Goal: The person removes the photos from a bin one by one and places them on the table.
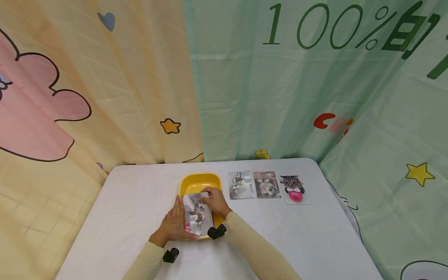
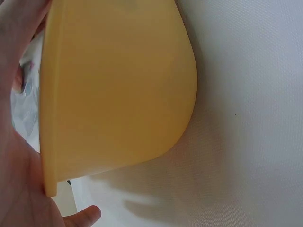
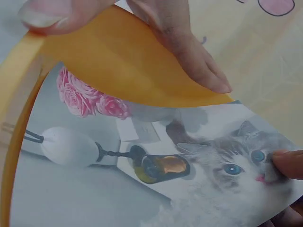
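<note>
A yellow plastic tub (image 1: pixel 201 177) with a raised rim stands on the table. My left hand (image 1: pixel 174 224) rests along its left side with fingers spread, the palm against the rim in the left wrist view. My right hand (image 1: pixel 215 202) pinches the far right part of a cat picture card (image 3: pixel 142 156), thumb on top over the cat's face. The card shows a pale blue-eyed cat, a wine glass and pink roses. It bends slightly and lies over the tub's opening. What lies under it is hidden.
To the right of the tub, three picture cards lie in a row: a white-cat card (image 1: pixel 240 184), a pinkish-grey card (image 1: pixel 267 184) and a tabby-cat card (image 1: pixel 295 189). They rest on a white-covered table (image 1: pixel 280 229). Printed curtains (image 1: pixel 245 97) hang behind and at the sides.
</note>
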A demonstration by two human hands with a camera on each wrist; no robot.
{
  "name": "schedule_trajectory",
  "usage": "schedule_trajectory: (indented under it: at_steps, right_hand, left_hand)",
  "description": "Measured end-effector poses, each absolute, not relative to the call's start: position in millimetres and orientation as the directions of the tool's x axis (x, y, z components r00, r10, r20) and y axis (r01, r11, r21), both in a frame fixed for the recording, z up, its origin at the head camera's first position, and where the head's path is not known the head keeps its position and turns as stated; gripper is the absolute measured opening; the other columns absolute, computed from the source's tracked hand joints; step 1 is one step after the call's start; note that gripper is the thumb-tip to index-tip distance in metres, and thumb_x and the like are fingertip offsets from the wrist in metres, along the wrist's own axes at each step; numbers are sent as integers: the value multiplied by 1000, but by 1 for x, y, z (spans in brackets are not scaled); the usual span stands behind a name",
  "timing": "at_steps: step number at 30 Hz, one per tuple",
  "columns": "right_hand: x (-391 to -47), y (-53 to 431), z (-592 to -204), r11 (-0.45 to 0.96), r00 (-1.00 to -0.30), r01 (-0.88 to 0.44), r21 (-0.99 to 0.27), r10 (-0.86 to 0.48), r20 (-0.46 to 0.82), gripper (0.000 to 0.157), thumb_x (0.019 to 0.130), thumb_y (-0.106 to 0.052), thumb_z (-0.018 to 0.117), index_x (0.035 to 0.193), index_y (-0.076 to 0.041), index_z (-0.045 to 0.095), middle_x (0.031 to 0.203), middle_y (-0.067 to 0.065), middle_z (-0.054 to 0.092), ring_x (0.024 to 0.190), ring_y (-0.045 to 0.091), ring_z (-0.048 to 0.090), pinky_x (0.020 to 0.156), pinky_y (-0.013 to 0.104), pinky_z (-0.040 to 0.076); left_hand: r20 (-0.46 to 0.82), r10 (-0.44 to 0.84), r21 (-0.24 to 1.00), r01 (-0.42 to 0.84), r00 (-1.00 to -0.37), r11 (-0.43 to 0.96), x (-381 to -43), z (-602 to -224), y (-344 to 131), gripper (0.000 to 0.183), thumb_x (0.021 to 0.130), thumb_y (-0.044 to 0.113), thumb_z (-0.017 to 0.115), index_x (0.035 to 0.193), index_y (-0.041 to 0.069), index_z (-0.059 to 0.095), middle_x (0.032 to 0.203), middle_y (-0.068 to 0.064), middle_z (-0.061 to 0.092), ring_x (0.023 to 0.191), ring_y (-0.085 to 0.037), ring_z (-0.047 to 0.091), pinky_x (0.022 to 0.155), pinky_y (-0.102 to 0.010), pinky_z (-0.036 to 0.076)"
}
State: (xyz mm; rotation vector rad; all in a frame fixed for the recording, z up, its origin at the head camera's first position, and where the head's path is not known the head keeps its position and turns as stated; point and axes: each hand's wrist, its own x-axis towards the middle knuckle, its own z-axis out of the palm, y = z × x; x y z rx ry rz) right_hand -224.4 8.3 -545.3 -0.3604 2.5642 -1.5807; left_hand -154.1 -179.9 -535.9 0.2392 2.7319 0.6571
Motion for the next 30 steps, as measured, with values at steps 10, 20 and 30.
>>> schedule_trajectory:
  at_steps: [10,20,30]
  right_hand:
    - [-229,35,-537,400,-966,-90,-912,-258,-17,19,90,-13,68,105,-2,69,71,4,61,53,12,48,51,23,44]
    - [-246,79,-538,218,-985,21,-976,-160,-57,27,90,-10,69,112,4,65,61,0,57,56,11,57,57,39,55]
    - [-243,139,-532,214,-989,96,-972,-89,-118,32,89,-13,70,117,3,63,67,2,50,65,12,56,62,26,53]
  left_hand:
    - [-285,238,465,83,-929,881,-155,-539,-180,152,49,64,86,150,-9,-3,159,-21,-12,135,-52,23,110,-62,20]
    - [-290,252,474,90,-923,876,-158,-537,-182,154,49,67,84,150,-8,-5,159,-19,-16,135,-52,21,110,-63,18]
    - [-288,258,486,91,-922,869,-157,-537,-183,155,49,66,85,150,-8,-6,158,-19,-16,136,-52,20,110,-63,19]
